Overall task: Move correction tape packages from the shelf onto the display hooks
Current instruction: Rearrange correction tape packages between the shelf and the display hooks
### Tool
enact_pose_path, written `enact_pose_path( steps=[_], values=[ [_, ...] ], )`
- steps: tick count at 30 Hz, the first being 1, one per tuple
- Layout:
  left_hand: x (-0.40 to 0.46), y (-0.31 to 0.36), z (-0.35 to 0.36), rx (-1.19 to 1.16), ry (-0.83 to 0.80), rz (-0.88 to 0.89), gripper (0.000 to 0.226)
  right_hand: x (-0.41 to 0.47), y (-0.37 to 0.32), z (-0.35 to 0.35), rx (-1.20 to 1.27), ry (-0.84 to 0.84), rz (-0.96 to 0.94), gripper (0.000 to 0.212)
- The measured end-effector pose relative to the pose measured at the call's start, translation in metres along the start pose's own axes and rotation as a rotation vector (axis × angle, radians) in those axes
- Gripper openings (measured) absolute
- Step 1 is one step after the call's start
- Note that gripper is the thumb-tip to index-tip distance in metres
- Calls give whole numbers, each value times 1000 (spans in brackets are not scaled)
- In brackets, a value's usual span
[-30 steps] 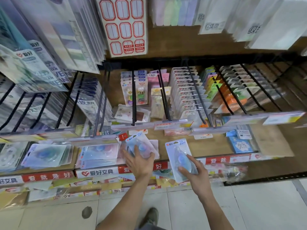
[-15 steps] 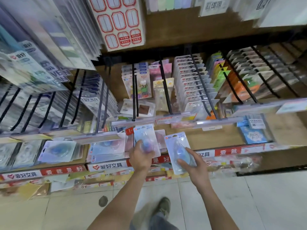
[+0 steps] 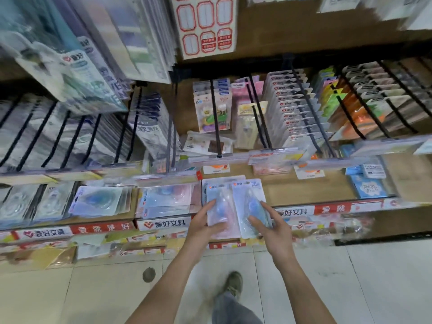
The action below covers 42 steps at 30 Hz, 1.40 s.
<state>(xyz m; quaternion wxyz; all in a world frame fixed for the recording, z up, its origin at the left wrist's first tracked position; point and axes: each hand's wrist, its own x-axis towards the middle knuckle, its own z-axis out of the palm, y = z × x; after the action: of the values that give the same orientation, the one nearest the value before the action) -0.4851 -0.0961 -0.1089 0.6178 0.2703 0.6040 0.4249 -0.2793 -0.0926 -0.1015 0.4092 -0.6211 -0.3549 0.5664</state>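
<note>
a: correction tape packages, two of them, are up off the shelf (image 3: pixel 311 194) now, held side by side just above its front edge. the left hand (image 3: pixel 203 224) grips the pinkish package (image 3: pixel 221 208), thumb curled over the lower face and fingers behind; the right hand (image 3: pixel 272 226) pinches the bluer package (image 3: pixel 249 203) by its blister, fingers wrapped around the bulge.

b: so how should the hanging go?

a: one at a time, i'd say. turn the card so its top hole faces the tip of a display hook (image 3: pixel 216 127), keep the card square to the wire, and slide it back without bending the corner.

b: can you see the hole?

a: not clearly; the frame is blurred, so i can only guess it sits at the top edge near the logo.

b: and the arms?

a: both forearms reach forward and slightly inward, wrists level, cards upright and nearly touching. more packages lie flat near the shelf's left front edge.
</note>
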Motion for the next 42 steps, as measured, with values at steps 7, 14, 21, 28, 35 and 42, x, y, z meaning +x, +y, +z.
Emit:
enact_pose_path(
  steps=[7, 14, 21, 28, 35, 42],
  values=[
    [-44, -6, -73, -87, 24, -30, 79, -41, 1, 62, -124, -139, -27, 48],
    [-115, -6, -167, -202, 252, 73, 59, -110, 2, 154, -216, -303, -96, 49],
    [-205, -19, -298, -342, 448, 129, 60, -198, 25, 277, -385, -488, -163, 46],
    [-288, -37, -428, -412, 671, 257, 63, -279, 43, 406, -385, -672, -187, 37],
    [-358, -35, -524, -382, 815, 348, 58, -340, 58, 514, -344, -785, -191, 41],
    [-393, -17, -619, -336, 949, 388, 56, -376, 54, 623, -292, -895, -204, 44]
  ],
)
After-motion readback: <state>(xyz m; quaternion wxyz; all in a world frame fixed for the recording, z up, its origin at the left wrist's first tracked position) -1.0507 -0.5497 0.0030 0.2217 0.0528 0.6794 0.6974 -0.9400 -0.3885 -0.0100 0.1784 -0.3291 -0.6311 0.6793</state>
